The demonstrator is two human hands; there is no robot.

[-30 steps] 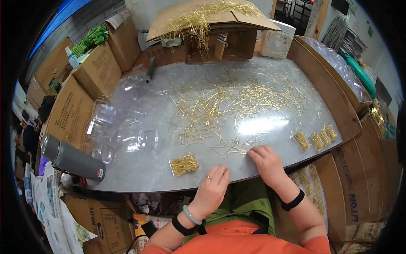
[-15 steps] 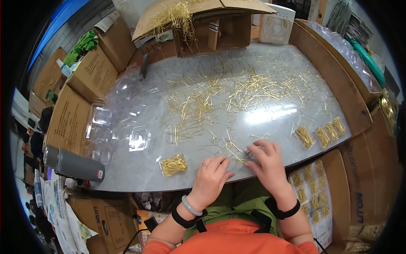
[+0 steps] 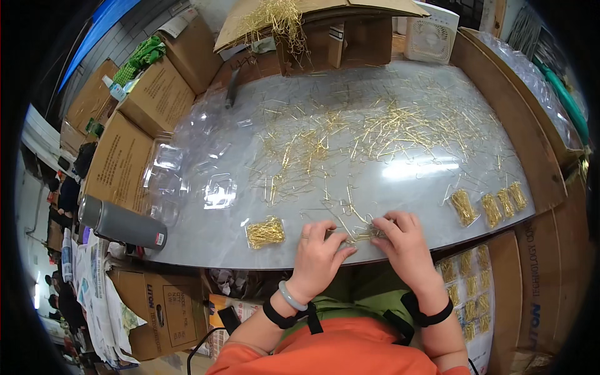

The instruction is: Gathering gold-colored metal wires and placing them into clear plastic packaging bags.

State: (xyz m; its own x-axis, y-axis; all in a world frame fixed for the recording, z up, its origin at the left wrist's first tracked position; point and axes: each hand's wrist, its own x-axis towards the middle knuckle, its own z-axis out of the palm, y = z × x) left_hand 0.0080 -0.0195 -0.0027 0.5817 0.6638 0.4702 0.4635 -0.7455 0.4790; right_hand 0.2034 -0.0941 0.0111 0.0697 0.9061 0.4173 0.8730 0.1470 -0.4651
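Observation:
Near the table's front edge, a few thin gold wire hooks [image 3: 361,237] lie between my hands. My right hand [image 3: 406,245] pinches their right ends between thumb and fingers. My left hand [image 3: 317,255], with a pale bangle at the wrist, has thumb and fingertips closed at their left ends; the fingertips partly hide the wire. Just beyond, several loose hooks [image 3: 350,203] point toward my hands. Left of my left hand sits a clear plastic tray packed with gold hooks [image 3: 265,233].
A wide scatter of gold hooks [image 3: 406,128] covers the table's middle. Filled packs [image 3: 464,208] stand at the right edge. Empty clear trays [image 3: 220,189] and a grey bottle [image 3: 125,223] are at left. Cardboard boxes [image 3: 119,156] wall the left side; a white fan [image 3: 431,39] stands behind.
My left hand has moved right, closer to my right hand, and its fingertips now meet the hooks. My right hand has settled lower over them. The whole view has shifted slightly.

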